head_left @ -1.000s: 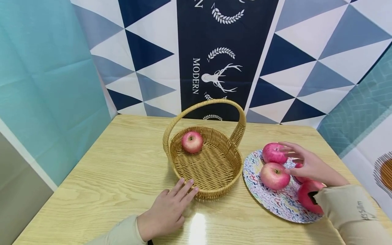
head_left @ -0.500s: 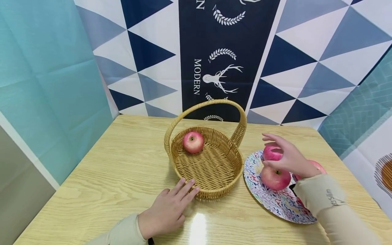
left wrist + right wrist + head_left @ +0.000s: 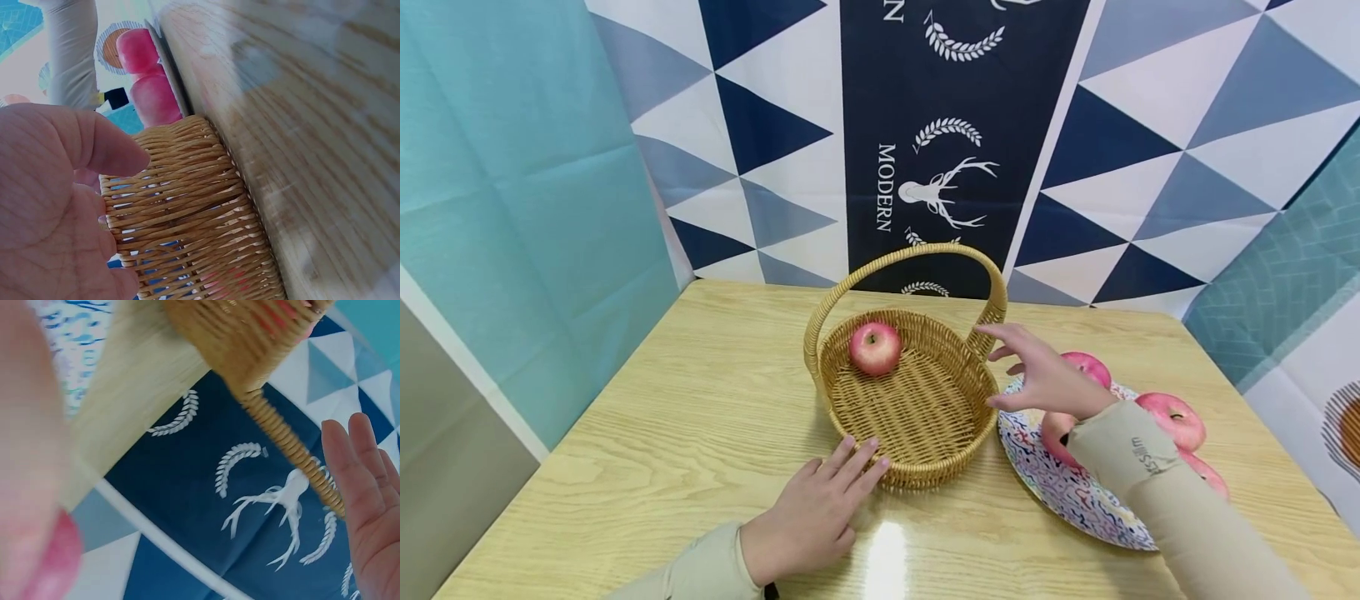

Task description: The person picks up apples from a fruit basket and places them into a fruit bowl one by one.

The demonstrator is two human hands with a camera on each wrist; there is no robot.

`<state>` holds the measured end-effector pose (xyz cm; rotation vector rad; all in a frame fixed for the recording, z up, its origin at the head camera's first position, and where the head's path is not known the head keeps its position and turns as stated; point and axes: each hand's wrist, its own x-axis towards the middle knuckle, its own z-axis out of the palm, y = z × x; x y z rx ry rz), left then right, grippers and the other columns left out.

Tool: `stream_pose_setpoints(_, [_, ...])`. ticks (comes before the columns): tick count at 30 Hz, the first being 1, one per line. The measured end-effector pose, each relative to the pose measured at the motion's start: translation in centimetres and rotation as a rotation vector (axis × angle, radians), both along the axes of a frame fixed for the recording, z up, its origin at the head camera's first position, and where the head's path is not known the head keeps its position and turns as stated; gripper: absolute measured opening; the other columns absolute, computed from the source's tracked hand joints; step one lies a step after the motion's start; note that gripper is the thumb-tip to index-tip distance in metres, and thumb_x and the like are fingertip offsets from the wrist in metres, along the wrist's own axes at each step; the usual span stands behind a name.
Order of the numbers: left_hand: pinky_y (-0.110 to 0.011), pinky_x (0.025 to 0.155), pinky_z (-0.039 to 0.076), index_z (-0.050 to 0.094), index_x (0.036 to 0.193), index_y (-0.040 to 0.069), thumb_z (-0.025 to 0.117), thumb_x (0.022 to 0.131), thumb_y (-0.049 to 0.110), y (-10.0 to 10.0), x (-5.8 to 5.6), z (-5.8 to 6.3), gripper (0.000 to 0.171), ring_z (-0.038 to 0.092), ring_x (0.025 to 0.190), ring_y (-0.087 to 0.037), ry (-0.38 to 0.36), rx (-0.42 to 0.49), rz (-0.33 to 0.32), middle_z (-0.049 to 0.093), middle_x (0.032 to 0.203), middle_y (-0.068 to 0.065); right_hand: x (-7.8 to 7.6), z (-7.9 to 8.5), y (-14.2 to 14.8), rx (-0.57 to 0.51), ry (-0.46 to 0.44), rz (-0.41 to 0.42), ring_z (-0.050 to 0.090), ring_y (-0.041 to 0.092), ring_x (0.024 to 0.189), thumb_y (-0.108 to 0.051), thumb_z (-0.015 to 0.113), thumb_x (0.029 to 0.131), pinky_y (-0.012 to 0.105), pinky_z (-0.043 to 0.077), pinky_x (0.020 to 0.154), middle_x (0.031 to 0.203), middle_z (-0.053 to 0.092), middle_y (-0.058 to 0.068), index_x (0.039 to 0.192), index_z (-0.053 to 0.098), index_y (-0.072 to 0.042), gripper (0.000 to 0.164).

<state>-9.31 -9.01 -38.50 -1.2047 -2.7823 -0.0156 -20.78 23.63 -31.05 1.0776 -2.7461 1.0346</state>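
A round wicker basket (image 3: 917, 473) with a tall handle holds one red apple (image 3: 876, 348) near its back left wall. My left hand (image 3: 808, 521) rests its extended fingertips on the basket's front rim; in the left wrist view the thumb (image 3: 119, 147) lies against the woven side. My right hand (image 3: 1037, 379) hovers at the basket's right rim, close to the handle's base, fingers and thumb spread apart and nothing between them. Below that arm a patterned round plate (image 3: 1075, 500) carries several apples, among them one at the right (image 3: 1171, 421); the sleeve partly covers others.
The wooden table (image 3: 685, 417) extends left of the basket. A patterned cloth backdrop (image 3: 940, 183) stands behind it, with teal cloth (image 3: 535, 192) at the left. A striped round object (image 3: 1347, 433) shows at the far right edge.
My right hand has lifted off the apples on the plate and moved left to the basket's right rim, still spread. The left hand stays on the front rim.
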Motion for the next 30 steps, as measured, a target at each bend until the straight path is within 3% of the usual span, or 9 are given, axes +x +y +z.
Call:
stream_pose_setpoints(7, [-0.046,0.09,0.046,0.035,0.149,0.009,0.064,0.083,0.021,0.1,0.2,-0.1,0.073,0.03,0.139,-0.033,0.0,0.01,0.0,0.031,0.154,-0.013,-1.0,1.2,-2.6,0.037,0.04,0.091,0.058,0.036,0.101,-0.014,0.081,0.07,0.045,0.054,0.074,0.138,0.038,0.026,0.142,0.036,0.001,0.086])
stream_pose_setpoints(12, [-0.048,0.09,0.046,0.035,0.148,0.009,0.064,0.084,0.022,0.1,0.1,0.0,0.072,0.031,0.138,-0.034,0.003,0.013,-0.005,0.031,0.153,-0.014,-2.7,2.3,-4.6,-0.02,0.061,0.14,0.061,0.036,0.1,-0.01,0.081,0.07,0.035,0.055,0.071,0.137,0.037,0.028,0.142,0.034,0.005,0.087])
stream_pose_setpoints(20, [-0.048,0.092,0.045,0.035,0.148,0.008,0.062,0.084,0.021,0.1,-0.1,0.2,0.071,0.03,0.139,-0.034,0.0,0.005,0.007,0.03,0.153,-0.015,-5.1,3.7,-8.1,-0.233,-0.12,0.046,0.054,0.037,0.115,-0.008,0.078,0.077,0.052,0.05,0.084,0.145,0.036,0.02,0.147,0.032,-0.005,0.084])
stream_pose_setpoints(25, [-0.047,0.091,0.046,0.037,0.148,0.008,0.063,0.084,0.023,0.2,-0.1,0.1,0.071,0.031,0.138,-0.034,0.013,-0.004,0.018,0.032,0.153,-0.014,-5.7,3.4,-10.1,-0.269,-0.122,-0.006,0.048,0.034,0.123,-0.005,0.074,0.079,0.051,0.048,0.088,0.147,0.031,0.018,0.146,0.033,-0.004,0.079])
stream_pose_setpoints(30, [-0.047,0.091,0.046,0.036,0.148,0.009,0.065,0.083,0.025,0.1,-0.1,0.0,0.073,0.032,0.138,-0.034,0.03,-0.008,0.023,0.032,0.153,-0.013,-6.4,2.8,-11.7,-0.283,-0.143,0.0,0.045,0.036,0.123,-0.003,0.073,0.078,0.051,0.047,0.09,0.145,0.032,0.019,0.144,0.033,0.0,0.077])
